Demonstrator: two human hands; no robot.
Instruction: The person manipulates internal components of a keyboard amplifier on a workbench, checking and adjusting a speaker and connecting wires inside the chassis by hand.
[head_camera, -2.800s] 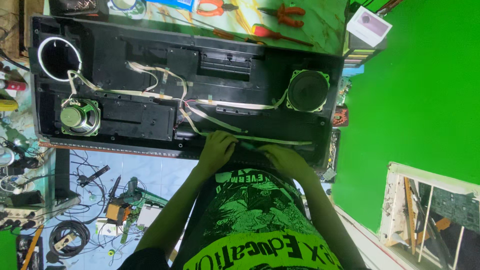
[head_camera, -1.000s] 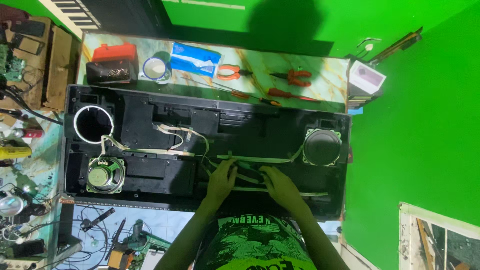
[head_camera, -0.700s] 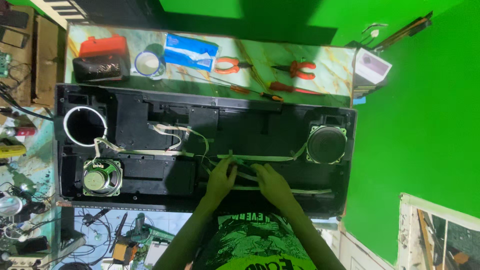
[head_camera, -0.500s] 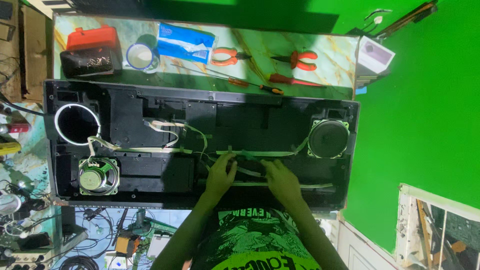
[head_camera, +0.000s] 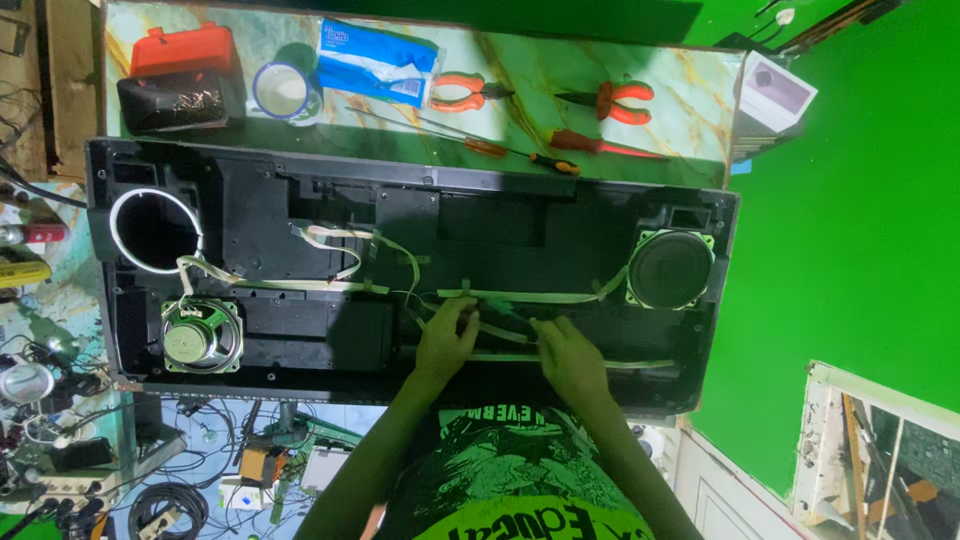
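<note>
A long black opened electronic case (head_camera: 300, 200) lies across the table, with flat pale ribbon cables (head_camera: 530, 297) running inside it. My left hand (head_camera: 447, 338) rests on the cables near the middle, fingers curled around a strip. Just to its right, my right hand (head_camera: 566, 356) pinches the same bundle of ribbon cable. A loose speaker (head_camera: 201, 336) lies at the lower left, below a round empty opening (head_camera: 155, 229). A mounted black speaker (head_camera: 669, 268) sits at the right end.
Behind the case lie two orange pliers (head_camera: 462, 92) (head_camera: 616, 100), screwdrivers (head_camera: 520, 155), a blue packet (head_camera: 374, 60), a tape roll (head_camera: 284, 91) and a red-lidded box (head_camera: 182, 75). A white box (head_camera: 776, 93) stands at the right. Wires and parts clutter the floor (head_camera: 60, 440) on the left.
The view has tilted so the tools behind the case show. Both hands have shifted slightly further into the case, staying on the ribbon cables.
</note>
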